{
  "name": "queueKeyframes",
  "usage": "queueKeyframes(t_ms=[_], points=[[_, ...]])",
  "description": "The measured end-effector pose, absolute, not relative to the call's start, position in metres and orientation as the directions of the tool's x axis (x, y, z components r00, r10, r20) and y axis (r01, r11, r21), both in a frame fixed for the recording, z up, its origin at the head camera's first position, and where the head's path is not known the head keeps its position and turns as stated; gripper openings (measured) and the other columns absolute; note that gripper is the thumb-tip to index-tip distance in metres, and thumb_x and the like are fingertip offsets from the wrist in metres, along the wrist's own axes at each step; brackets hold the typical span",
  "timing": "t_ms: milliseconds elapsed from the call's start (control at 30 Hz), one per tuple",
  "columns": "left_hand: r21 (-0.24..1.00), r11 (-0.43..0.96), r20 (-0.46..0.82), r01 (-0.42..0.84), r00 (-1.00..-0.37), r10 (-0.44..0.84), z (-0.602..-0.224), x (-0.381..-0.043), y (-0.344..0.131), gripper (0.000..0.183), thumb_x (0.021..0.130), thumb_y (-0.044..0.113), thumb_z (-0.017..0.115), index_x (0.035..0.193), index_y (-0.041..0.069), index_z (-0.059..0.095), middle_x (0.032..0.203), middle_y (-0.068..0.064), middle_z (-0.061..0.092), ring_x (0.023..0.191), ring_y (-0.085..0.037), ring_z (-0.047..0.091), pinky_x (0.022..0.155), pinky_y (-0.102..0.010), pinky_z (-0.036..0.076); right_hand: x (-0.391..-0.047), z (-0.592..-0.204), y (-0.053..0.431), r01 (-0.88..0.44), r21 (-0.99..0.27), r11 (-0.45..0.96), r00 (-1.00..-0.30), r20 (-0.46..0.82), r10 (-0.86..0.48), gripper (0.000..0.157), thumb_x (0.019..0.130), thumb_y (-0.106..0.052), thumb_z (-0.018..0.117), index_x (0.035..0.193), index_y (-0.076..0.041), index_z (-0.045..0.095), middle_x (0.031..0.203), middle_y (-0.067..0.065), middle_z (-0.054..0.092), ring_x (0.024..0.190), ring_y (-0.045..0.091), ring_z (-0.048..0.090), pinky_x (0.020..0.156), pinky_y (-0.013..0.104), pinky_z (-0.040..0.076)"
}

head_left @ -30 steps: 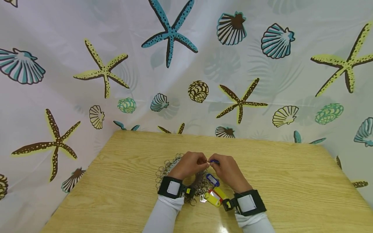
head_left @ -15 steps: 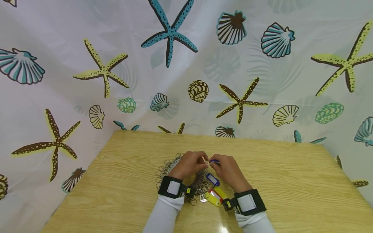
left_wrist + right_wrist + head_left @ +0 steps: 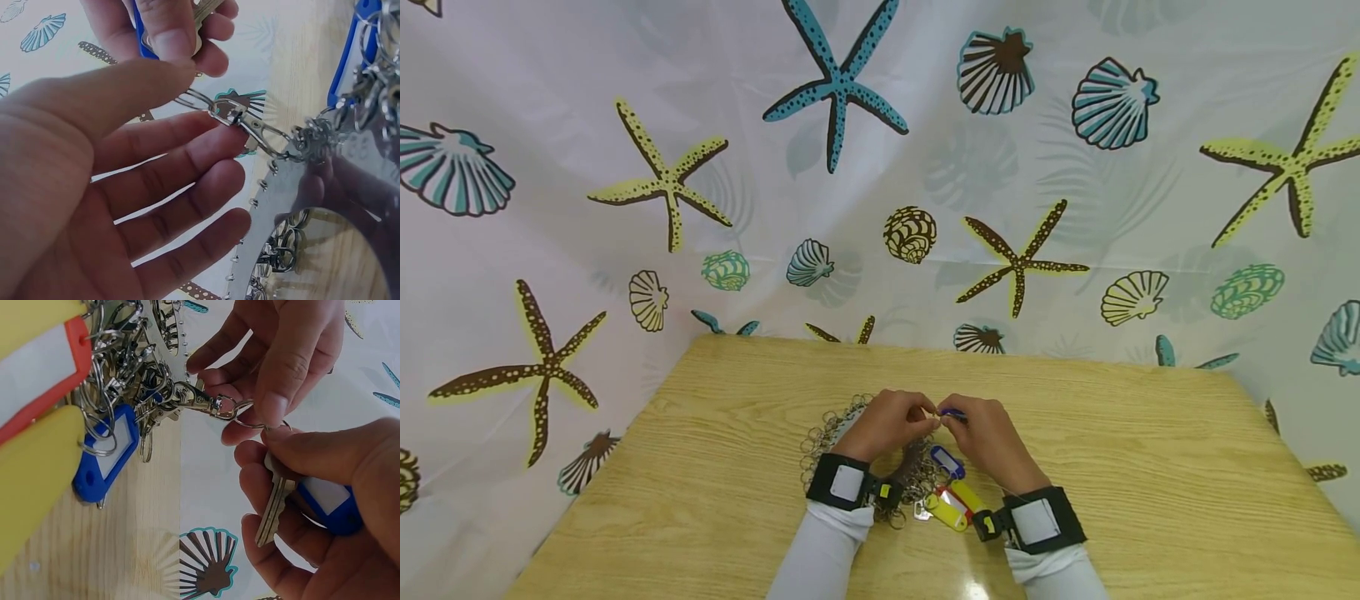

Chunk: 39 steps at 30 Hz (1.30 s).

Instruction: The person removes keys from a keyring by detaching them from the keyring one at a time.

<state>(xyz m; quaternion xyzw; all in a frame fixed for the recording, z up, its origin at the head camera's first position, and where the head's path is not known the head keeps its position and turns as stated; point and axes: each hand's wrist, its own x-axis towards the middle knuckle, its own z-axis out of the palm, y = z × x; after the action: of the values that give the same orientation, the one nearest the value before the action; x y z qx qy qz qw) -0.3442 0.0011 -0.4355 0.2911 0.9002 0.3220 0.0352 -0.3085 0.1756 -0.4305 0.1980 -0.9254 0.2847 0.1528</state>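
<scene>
In the head view my left hand (image 3: 891,423) and right hand (image 3: 990,433) meet fingertip to fingertip above a large metal hoop carrying many clasps and rings. Between its thumb and index finger, the left hand pinches a small split ring (image 3: 195,98), its other fingers loosely spread. That ring hangs from a swivel clasp (image 3: 253,128) on the hoop's flat plate (image 3: 265,194). My right hand holds a key (image 3: 273,509) and a blue key tag (image 3: 344,522), its thumb pressed at the key's head against the split ring. Whether the key is threaded on the ring is hidden by fingertips.
On the hoop hang another blue tag (image 3: 90,478), a red tag (image 3: 78,350) and yellow tags (image 3: 947,514). They lie on the wooden table (image 3: 715,467) between my wrists. Behind the table rises a shell-and-starfish cloth (image 3: 880,183).
Both arms stay nearly in place. The fingertips, slightly apart half a second ago, are closer together now, and the blue tag in the right hand has tilted a little.
</scene>
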Motion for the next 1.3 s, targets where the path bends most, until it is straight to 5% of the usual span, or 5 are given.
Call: queueKeyframes(t_ms=[867, 1300], points=[[0.566, 0.628, 0.175, 0.534, -0.822, 0.542, -0.4338, -0.3434, 0.0011, 0.021, 0.089, 0.025, 0.069, 0.104, 0.011, 0.071, 0.087, 0.001, 0.069, 0.077, -0.009, 0.063, 0.066, -0.024, 0.053, -0.3078, -0.4322, 0.1744, -0.419, -0.473, 0.775, -0.894, 0.365, -0.26, 0.006, 0.086, -0.007, 0.071, 0.092, -0.007, 0.073, 0.081, 0.002, 0.07, 0.064, 0.008, 0.057, 0.059, 0.028, 0.051], [0.587, 0.63, 0.154, 0.509, -0.834, 0.53, -0.4363, -0.3449, 0.0011, 0.025, 0.094, 0.031, 0.063, 0.103, 0.011, 0.074, 0.09, 0.0, 0.073, 0.076, -0.008, 0.066, 0.065, -0.022, 0.053, -0.3097, -0.4319, 0.1749, -0.487, -0.442, 0.753, -0.854, 0.421, -0.305, 0.013, 0.086, -0.002, 0.07, 0.096, -0.009, 0.075, 0.091, 0.004, 0.073, 0.081, 0.016, 0.069, 0.069, 0.036, 0.057]])
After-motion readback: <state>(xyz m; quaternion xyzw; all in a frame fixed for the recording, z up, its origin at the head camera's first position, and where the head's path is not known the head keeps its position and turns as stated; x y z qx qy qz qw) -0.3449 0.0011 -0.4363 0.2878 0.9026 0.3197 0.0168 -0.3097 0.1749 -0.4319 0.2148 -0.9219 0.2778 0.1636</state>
